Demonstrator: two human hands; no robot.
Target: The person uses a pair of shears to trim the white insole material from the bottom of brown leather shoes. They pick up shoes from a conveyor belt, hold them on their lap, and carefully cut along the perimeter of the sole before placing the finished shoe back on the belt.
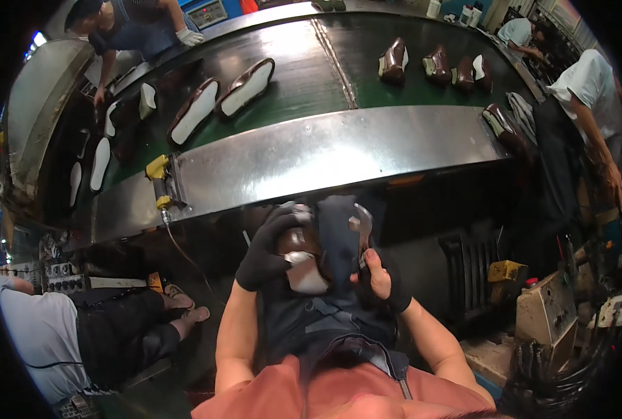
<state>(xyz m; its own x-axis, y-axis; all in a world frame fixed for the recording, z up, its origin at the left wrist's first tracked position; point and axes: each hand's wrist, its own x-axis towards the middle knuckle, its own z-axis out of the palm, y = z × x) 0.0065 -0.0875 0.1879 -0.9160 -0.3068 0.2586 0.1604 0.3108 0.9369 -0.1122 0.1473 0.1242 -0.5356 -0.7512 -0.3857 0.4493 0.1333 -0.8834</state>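
Note:
Over my lap, my left hand [269, 251] in a black glove is closed around the side of a brown shoe [302, 241]. Pale patches show on the shoe at both ends, and part of it is hidden by the glove. To its right, my right hand [381, 279] grips a metal hand tool [362, 229] with a curved, hooked head pointing up. Its exact kind is not clear. The right glove leaves the thumb and some fingertips bare. Tool and shoe are apart.
A metal ledge [325, 143] runs ahead, bearing a yellow-black air tool [158, 178] with a hose. Beyond it, a green belt [304, 84] carries several brown shoes [247, 89]. People work at far left and right; another sits at left. A control box [545, 311] stands at right.

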